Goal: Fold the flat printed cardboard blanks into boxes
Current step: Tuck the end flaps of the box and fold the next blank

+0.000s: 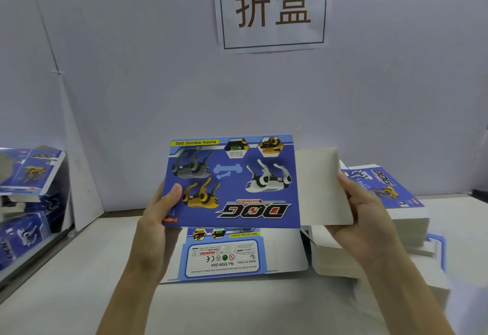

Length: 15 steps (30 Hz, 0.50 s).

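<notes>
Item: printed cardboard blank (232,181), blue, toy-dog artwork upside down, held upright above the desk (79,268) at centre. Left hand (155,218): grip pinching the blank's left edge, thumb on the printed face. Right hand (361,218): grip pinching the plain grey side flap (320,187), bent toward the viewer. Lower panel with warning label (224,254) hangs toward the desk. Stack of flat blanks (390,202) at right. Folded boxes (29,176) piled at left. Paper sign (272,7) on the wall behind.
</notes>
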Tool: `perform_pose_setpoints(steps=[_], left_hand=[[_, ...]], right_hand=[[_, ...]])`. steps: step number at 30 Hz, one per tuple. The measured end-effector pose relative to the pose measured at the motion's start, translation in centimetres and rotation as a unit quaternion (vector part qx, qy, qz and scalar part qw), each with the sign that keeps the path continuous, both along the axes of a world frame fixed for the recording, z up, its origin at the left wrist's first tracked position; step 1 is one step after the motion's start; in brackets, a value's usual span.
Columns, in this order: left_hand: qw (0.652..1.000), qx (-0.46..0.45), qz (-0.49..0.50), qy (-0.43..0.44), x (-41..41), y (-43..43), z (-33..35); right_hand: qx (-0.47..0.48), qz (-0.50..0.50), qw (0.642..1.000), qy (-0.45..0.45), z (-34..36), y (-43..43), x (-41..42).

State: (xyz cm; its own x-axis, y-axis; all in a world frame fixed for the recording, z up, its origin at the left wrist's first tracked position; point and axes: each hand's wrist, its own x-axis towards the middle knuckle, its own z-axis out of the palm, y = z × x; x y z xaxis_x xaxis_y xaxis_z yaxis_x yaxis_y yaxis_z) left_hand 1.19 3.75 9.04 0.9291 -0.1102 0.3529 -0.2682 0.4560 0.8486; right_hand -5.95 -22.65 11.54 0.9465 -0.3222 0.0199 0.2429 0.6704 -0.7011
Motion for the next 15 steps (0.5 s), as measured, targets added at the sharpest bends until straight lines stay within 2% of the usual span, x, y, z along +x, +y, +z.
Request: perform_pose_setpoints(steps=[4, 8, 15], left_hand=[[0.999, 0.021, -0.046, -0.008, -0.1, 1.3, 0.2], [0.985, 0.063, -0.143, -0.069, -0.1, 3.4, 0.5], [0.98, 0.117, -0.154, -0.044, -0.4, 5.7, 0.6]], right_hand=[[-0.004, -0.009, 1.0, 0.002, 0.0, 0.2, 0.1], [0.032, 0.02, 0.999, -0.017, -0.2, 0.2, -0.2], [0.012, -0.02, 1.0, -0.021, -0.9, 0.5, 0.7]])
